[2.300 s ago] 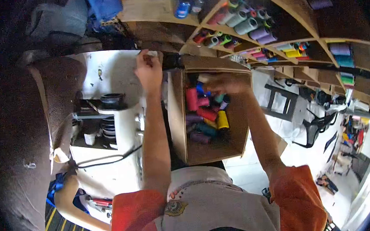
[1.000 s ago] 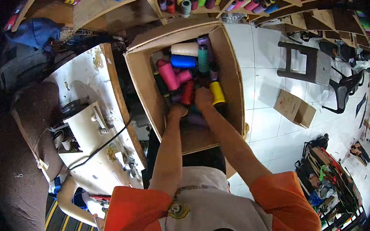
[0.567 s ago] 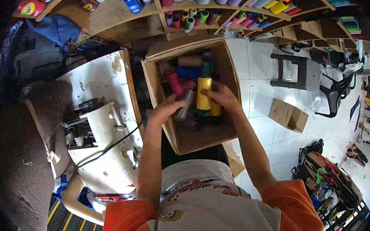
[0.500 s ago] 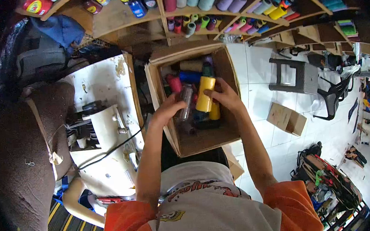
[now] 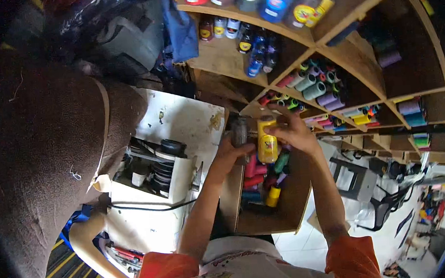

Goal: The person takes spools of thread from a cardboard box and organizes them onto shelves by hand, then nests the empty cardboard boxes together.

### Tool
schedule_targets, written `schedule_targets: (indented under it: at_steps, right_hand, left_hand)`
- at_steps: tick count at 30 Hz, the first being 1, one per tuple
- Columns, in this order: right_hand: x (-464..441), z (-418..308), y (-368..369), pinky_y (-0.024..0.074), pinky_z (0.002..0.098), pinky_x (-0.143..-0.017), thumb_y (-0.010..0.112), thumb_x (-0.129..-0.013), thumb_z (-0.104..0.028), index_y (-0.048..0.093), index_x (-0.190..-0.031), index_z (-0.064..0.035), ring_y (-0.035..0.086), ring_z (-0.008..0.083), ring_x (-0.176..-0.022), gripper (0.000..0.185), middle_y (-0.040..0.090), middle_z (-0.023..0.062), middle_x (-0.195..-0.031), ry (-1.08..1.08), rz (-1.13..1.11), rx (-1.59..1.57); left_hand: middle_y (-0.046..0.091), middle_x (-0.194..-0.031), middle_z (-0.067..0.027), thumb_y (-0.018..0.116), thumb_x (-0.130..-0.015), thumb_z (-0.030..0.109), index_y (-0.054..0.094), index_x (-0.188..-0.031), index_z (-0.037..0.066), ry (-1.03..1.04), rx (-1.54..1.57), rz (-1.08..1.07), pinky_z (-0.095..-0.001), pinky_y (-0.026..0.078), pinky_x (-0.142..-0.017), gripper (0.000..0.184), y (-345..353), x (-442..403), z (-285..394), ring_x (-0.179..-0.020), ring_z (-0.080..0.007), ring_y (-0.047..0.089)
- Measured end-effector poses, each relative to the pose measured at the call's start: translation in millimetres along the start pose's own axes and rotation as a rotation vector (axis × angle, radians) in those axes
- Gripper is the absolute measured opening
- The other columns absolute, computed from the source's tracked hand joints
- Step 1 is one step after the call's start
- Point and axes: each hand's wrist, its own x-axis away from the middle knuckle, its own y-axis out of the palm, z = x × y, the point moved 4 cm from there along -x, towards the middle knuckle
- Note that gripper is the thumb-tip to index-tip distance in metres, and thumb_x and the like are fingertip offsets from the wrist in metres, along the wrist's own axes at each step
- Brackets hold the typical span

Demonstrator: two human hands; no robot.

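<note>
My left hand (image 5: 228, 155) is closed around a see-through, greyish plastic bottle (image 5: 240, 133). Beside it, a yellow bottle (image 5: 268, 145) with a round emblem on its label is upright in the grip of my right hand (image 5: 296, 133). Both bottles are held over the far part of an open cardboard box (image 5: 276, 222). Inside the box lie thread spools: red ones (image 5: 253, 180), a green one (image 5: 282, 160) and a small yellow one (image 5: 273, 196). My forearms and the bottles hide part of the box's contents.
Wooden shelving (image 5: 297, 31) rises ahead, holding several labelled bottles (image 5: 277, 1) and many thread cones (image 5: 310, 87). At left stands a white sewing machine (image 5: 181, 179) on a worn white table (image 5: 178, 108). A grey stool (image 5: 353, 178) is on the right.
Both hands have lifted the bottles up from inside the box towards its far edge. The yellow bottle has turned, showing its label. My view has swung left, bringing more shelving into sight.
</note>
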Motion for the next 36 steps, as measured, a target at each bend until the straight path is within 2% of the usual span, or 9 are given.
schedule_targets:
  at_steps: [3, 6, 14, 17, 19, 22, 25, 32, 36]
  right_hand:
    - [-60, -37, 0, 0.0502, 0.0300, -0.073, 0.074, -0.073, -0.021, 0.058, -0.112, 0.0046, 0.064, 0.0165, -0.083, 0.049, 0.067, 0.0118, -0.099, -0.217, 0.126, 0.310]
    - [-131, -54, -1, 0.0515, 0.0359, -0.076, 0.075, -0.069, -0.031, 0.059, -0.111, 0.0011, 0.067, 0.0296, -0.084, 0.055, 0.067, 0.0204, -0.093, -0.376, 0.277, 0.589]
    - [-324, -58, -19, 0.0467, 0.0417, -0.087, 0.075, -0.068, -0.031, 0.058, -0.107, -0.0034, 0.060, 0.0342, -0.099, 0.051, 0.062, 0.0189, -0.103, -0.498, 0.349, 1.047]
    - [-377, -25, -33, 0.0428, 0.0428, -0.094, 0.076, -0.066, -0.030, 0.056, -0.111, -0.0043, 0.055, 0.0357, -0.107, 0.056, 0.058, 0.0201, -0.113, -0.532, 0.420, 1.127]
    - [-383, -18, -28, 0.0414, 0.0429, -0.097, 0.078, -0.065, -0.030, 0.054, -0.116, -0.0027, 0.052, 0.0364, -0.112, 0.063, 0.054, 0.0225, -0.119, -0.419, 0.425, 1.172]
    - [-386, -15, -29, 0.0399, 0.0431, -0.098, 0.078, -0.066, -0.031, 0.053, -0.118, -0.0011, 0.049, 0.0374, -0.116, 0.066, 0.051, 0.0242, -0.123, -0.366, 0.329, 1.179]
    - [-390, -12, -31, 0.0387, 0.0430, -0.100, 0.076, -0.068, -0.030, 0.052, -0.120, -0.0002, 0.048, 0.0393, -0.117, 0.065, 0.050, 0.0259, -0.125, -0.344, 0.369, 1.179]
    - [-349, -38, -13, 0.0441, 0.0417, -0.091, 0.074, -0.071, -0.035, 0.053, -0.116, 0.0000, 0.054, 0.0396, -0.108, 0.060, 0.059, 0.0230, -0.111, -0.301, 0.359, 1.049]
    - [-265, -46, 58, 0.0489, 0.0354, -0.073, 0.071, -0.076, -0.041, 0.063, -0.104, -0.0039, 0.064, 0.0263, -0.084, 0.048, 0.066, 0.0159, -0.094, -0.312, -0.387, 0.540]
  left_hand:
    - [0.058, -0.090, -0.0091, 0.075, -0.076, 0.016, 0.048, -0.107, 0.001, 0.408, -0.130, 0.538, -0.0298, 0.047, -0.070, 0.043, -48, -37, -12, -0.078, -0.0154, 0.055]
    - [0.057, -0.090, -0.0095, 0.074, -0.077, 0.016, 0.046, -0.108, 0.000, 0.505, -0.137, 0.686, -0.0317, 0.047, -0.071, 0.044, -55, -44, 11, -0.079, -0.0162, 0.054]
    - [0.054, -0.087, -0.0082, 0.072, -0.077, 0.011, 0.037, -0.122, -0.004, 0.547, -0.098, 0.618, -0.0268, 0.045, -0.049, 0.059, -66, -52, -13, -0.058, -0.0111, 0.052]
    - [0.056, -0.095, -0.0105, 0.074, -0.076, 0.017, 0.032, -0.128, -0.006, 0.482, 0.031, 0.590, -0.0316, 0.049, -0.066, 0.071, -71, -63, -45, -0.076, -0.0169, 0.057]
    - [0.057, -0.100, -0.0125, 0.075, -0.076, 0.023, 0.032, -0.129, -0.006, 0.415, -0.088, 0.572, -0.0348, 0.048, -0.080, 0.074, -78, -64, -45, -0.089, -0.0206, 0.056]
    - [0.057, -0.098, -0.0092, 0.066, -0.080, 0.004, 0.037, -0.120, 0.002, 0.541, -0.087, 0.571, -0.0283, 0.052, -0.070, 0.049, -72, -60, -34, -0.079, -0.0152, 0.062]
    - [0.057, -0.095, -0.0101, 0.075, -0.075, 0.023, 0.043, -0.113, -0.002, 0.429, 0.006, 0.607, -0.0341, 0.048, -0.073, 0.055, -63, -47, -8, -0.080, -0.0187, 0.056]
    - [0.057, -0.086, -0.0074, 0.075, -0.074, 0.021, 0.046, -0.106, 0.001, 0.476, 0.012, 0.565, -0.0332, 0.047, -0.067, 0.047, -67, -53, -20, -0.074, -0.0174, 0.056]
    - [0.056, -0.088, -0.0076, 0.074, -0.074, 0.013, 0.043, -0.112, 0.002, 0.493, 0.073, 0.498, -0.0335, 0.048, -0.073, 0.050, -62, -51, -5, -0.081, -0.0197, 0.057]
